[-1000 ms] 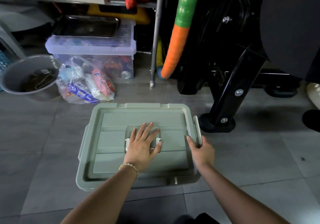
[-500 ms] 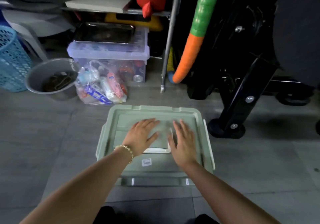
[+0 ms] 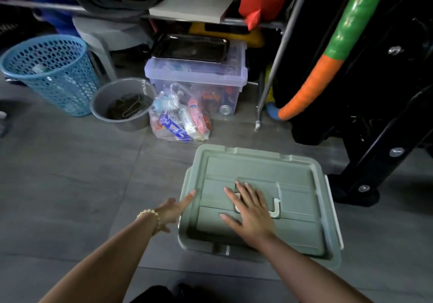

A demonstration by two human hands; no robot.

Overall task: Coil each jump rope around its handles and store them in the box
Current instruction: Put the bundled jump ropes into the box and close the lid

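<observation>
From the head view, a sage-green rectangular plastic box point(image 3: 297, 185) sat lid-closed on the grey tiled floor point(image 3: 70, 185). The right hand point(image 3: 251, 211) lay flat on the lid, fingers spread, partly covering its pale handle point(image 3: 276, 207). The left hand point(image 3: 174, 209), fingers straight, reached the lid's left rim.

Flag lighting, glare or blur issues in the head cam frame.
Head view: dim overall, black frame at right nearly lost in shadow; glare streaks on the green-and-orange tube; wide-angle bowing bends the metal pole. Also head view: box lid well lit and readable; left hand and right hand slightly soft, likely motion blur.
</observation>
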